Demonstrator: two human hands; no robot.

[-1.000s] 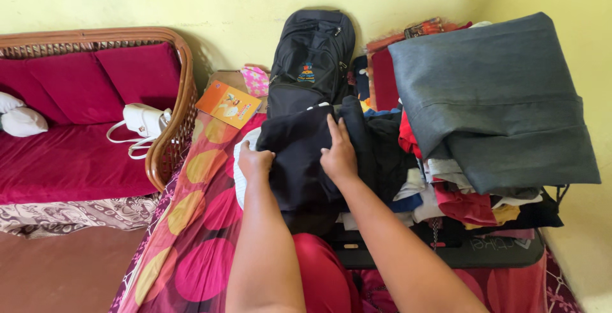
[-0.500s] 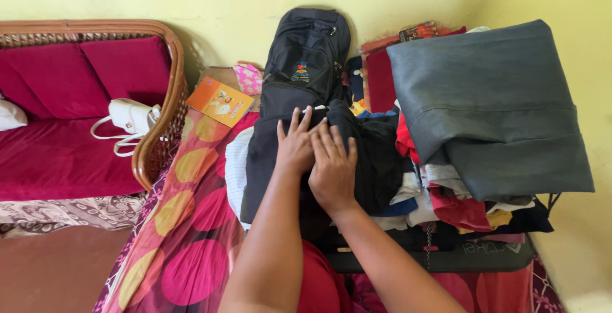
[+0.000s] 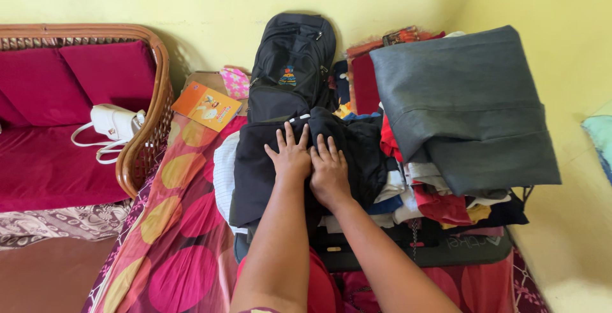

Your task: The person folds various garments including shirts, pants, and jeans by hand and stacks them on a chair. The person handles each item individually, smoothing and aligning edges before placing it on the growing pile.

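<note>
Both hands lie flat, side by side, on a folded black garment [image 3: 258, 166] in front of me. My left hand [image 3: 290, 155] presses its middle with fingers spread. My right hand [image 3: 329, 170] rests right beside it, palm down, fingers apart. The garment sits on a white cloth [image 3: 223, 176] atop a pile of mixed clothes [image 3: 440, 198]. A black backpack [image 3: 293, 64] stands upright just behind the garment against the yellow wall.
A large folded grey cloth [image 3: 465, 106] tops the clothes pile at the right. An orange booklet [image 3: 205, 106] lies near a wicker sofa [image 3: 150, 134] with red cushions and a white handbag [image 3: 111, 125]. A pink and orange patterned sheet [image 3: 172, 224] covers the surface below.
My left hand let go of the garment's left edge and moved onto its top beside my right hand; both now press flat. The camera view shifted slightly to the right.
</note>
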